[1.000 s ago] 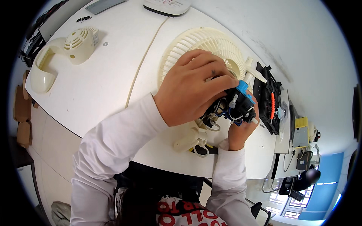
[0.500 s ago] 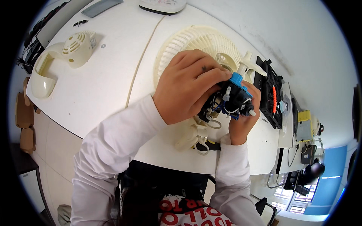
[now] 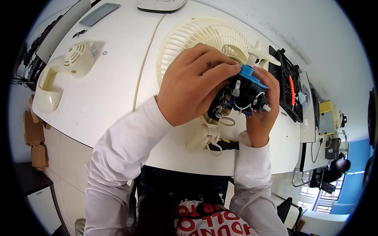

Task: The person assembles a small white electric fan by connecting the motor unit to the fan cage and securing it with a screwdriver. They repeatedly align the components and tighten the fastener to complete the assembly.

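Observation:
A fan motor [image 3: 246,94] with a black housing, loose blue and white wires and a pale shaft end is held up above the table between both my hands. My left hand [image 3: 197,82] closes on it from the left, thumb and forefinger pinching the bright blue plastic part [image 3: 248,72] on top. My right hand [image 3: 264,124] wraps round its right side, with most fingers hidden behind it. Below the motor lies a cream fan neck piece [image 3: 199,138] with a pale cable loop. Beside it a black and yellow tool handle [image 3: 229,144] shows partly.
Behind my hands lies a round cream fan grille [image 3: 167,55], with a cream plastic piece [image 3: 263,54] at its right. An open black tool case [image 3: 286,103] holding an orange-red tool [image 3: 291,89] sits at right. A cream fan housing [image 3: 80,59] lies far left.
The whole view has shifted slightly. Both hands keep their grip on the motor, and the blue part now shows more of its edge between the fingers.

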`<state>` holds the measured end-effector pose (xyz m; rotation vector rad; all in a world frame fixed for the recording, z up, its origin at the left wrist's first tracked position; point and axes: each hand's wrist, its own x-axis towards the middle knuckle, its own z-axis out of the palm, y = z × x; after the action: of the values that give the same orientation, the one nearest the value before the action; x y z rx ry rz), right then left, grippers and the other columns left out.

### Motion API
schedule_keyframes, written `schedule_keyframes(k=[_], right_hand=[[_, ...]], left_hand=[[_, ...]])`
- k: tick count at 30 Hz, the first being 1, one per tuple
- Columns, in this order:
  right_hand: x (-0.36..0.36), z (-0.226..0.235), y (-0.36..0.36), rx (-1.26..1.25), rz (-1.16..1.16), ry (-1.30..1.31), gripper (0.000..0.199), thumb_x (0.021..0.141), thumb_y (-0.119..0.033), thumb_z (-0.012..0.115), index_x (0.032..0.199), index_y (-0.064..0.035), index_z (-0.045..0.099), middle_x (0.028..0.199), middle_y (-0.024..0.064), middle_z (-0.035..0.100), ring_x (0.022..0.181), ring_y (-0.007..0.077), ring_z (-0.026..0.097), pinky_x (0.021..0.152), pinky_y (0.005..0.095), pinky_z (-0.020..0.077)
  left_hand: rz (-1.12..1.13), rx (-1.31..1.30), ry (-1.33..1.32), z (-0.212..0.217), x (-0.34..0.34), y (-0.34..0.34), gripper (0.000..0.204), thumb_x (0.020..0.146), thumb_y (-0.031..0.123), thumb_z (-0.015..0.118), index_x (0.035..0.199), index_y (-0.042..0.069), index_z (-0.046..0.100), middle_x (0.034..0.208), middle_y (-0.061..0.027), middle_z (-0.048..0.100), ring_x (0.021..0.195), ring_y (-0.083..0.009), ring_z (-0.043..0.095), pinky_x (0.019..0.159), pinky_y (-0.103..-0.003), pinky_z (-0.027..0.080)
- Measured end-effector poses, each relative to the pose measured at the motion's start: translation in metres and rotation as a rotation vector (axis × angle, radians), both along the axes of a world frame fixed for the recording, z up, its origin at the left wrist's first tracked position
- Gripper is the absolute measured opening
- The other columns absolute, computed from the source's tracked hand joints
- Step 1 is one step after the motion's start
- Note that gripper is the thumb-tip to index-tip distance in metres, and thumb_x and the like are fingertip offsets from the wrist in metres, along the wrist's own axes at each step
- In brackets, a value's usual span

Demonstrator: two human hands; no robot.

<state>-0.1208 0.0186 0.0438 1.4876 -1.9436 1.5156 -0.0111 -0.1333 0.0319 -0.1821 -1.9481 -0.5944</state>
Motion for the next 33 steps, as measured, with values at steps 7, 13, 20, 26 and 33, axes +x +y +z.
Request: schedule_keyframes(k=[7,13,20,26,33], right_hand=[[0.001,0.011,0.009,0.099,-0.079,0.205,0.073,0.054,0.016,0.073,0.122,-0.0066,0.059,0.111,0.0106,0.062,0.104,0.0263,0.061,0.083,0.0323,0.0535],[-0.003,0.019,0.005,0.136,-0.044,0.368,0.071,0.051,0.014,0.075,0.118,-0.007,0.063,0.106,0.0103,0.065,0.097,0.027,0.062,0.08,0.0331,0.0505],[-0.004,0.013,0.007,0.076,-0.033,0.354,0.068,0.053,0.016,0.072,0.116,-0.0075,0.065,0.103,0.0097,0.065,0.09,0.0253,0.062,0.075,0.0305,0.0498],[-0.003,0.007,0.004,0.048,-0.005,0.291,0.067,0.055,0.018,0.07,0.117,-0.0077,0.065,0.104,0.0106,0.063,0.094,0.0251,0.062,0.078,0.0305,0.0505],[-0.001,0.012,0.01,0.113,0.074,0.206,0.072,0.053,0.023,0.062,0.119,-0.0068,0.064,0.107,0.0134,0.06,0.1,0.0267,0.061,0.082,0.0317,0.0515]], left_hand=[[-0.004,0.023,-0.032,0.0,0.002,-0.001,0.052,0.065,-0.018,0.063,0.111,0.007,0.065,0.106,-0.008,0.064,0.097,-0.0287,0.057,0.08,-0.036,0.049],[-0.006,0.045,-0.048,-0.002,0.004,-0.003,0.054,0.064,-0.018,0.062,0.112,0.007,0.065,0.107,-0.0084,0.063,0.098,-0.0293,0.056,0.081,-0.037,0.049],[-0.006,0.037,-0.045,0.0,0.004,-0.002,0.054,0.063,-0.018,0.062,0.111,0.007,0.065,0.105,-0.0081,0.064,0.097,-0.0288,0.056,0.081,-0.037,0.049],[-0.014,0.052,-0.049,-0.001,0.003,-0.002,0.054,0.064,-0.018,0.063,0.111,0.006,0.065,0.105,-0.0085,0.064,0.096,-0.0287,0.056,0.081,-0.037,0.048],[-0.032,0.067,-0.073,-0.001,0.004,-0.003,0.053,0.064,-0.019,0.062,0.11,0.007,0.064,0.105,-0.0088,0.064,0.095,-0.0286,0.057,0.08,-0.036,0.048]])
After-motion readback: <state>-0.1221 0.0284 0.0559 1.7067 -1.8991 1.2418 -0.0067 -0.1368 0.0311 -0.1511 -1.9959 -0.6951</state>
